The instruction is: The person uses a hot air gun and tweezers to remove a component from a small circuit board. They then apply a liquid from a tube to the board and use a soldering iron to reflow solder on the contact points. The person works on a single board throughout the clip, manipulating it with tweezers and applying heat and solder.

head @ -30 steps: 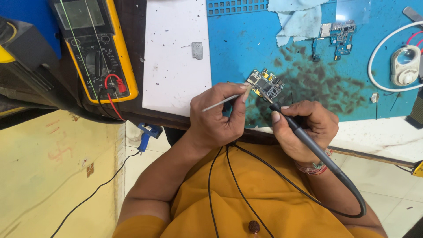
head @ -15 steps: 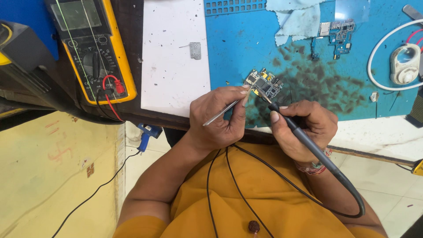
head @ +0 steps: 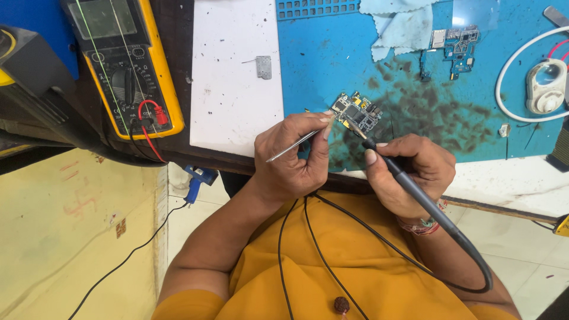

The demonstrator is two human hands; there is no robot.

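My left hand [head: 293, 157] grips thin metal tweezers [head: 291, 146] whose tips pinch a small circuit board [head: 356, 112] with yellow and grey parts, held just above the blue work mat [head: 355, 53]. My right hand [head: 409, 172] is closed around a black soldering iron [head: 415, 189]; its metal tip touches the lower edge of the board. The iron's black cable [head: 474, 278] loops down over my orange shirt.
A yellow multimeter [head: 121, 65] with red and black leads lies at the left. A white sheet [head: 234, 71] carries a small metal shield. Another circuit board [head: 453, 44], a pale blue cloth [head: 397, 24] and a round white device [head: 545, 86] lie at the back right.
Both hands and the small board stay in nearly the same place; the iron tip remains at the board. The view has shifted slightly.
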